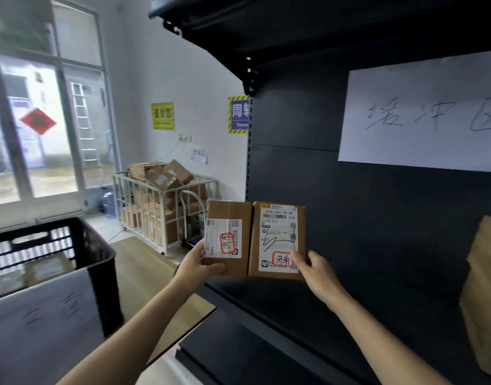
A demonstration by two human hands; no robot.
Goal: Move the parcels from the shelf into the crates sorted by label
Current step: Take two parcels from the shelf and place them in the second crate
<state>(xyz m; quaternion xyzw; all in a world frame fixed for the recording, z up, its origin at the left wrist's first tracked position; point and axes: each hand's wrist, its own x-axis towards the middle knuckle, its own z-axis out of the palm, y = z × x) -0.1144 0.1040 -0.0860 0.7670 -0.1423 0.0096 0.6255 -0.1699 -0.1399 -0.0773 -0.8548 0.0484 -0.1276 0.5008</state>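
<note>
I hold two small brown cardboard parcels side by side in front of the dark shelf (308, 315). My left hand (201, 262) grips the left parcel (233, 218) at its lower edge. My right hand (319, 270) grips the right parcel (277, 218) at its lower right corner. Each parcel carries a white shipping label with a red-framed handwritten mark. A black plastic crate (100, 257) with a white paper sign on its front stands at the lower left on a wooden table; brown parcels lie inside it.
Another brown parcel (483, 287) rests on the shelf at the far right. A white paper sign (422, 112) hangs on the shelf's back panel. A white wire cage cart (166, 207) full of cartons stands by the wall near the window.
</note>
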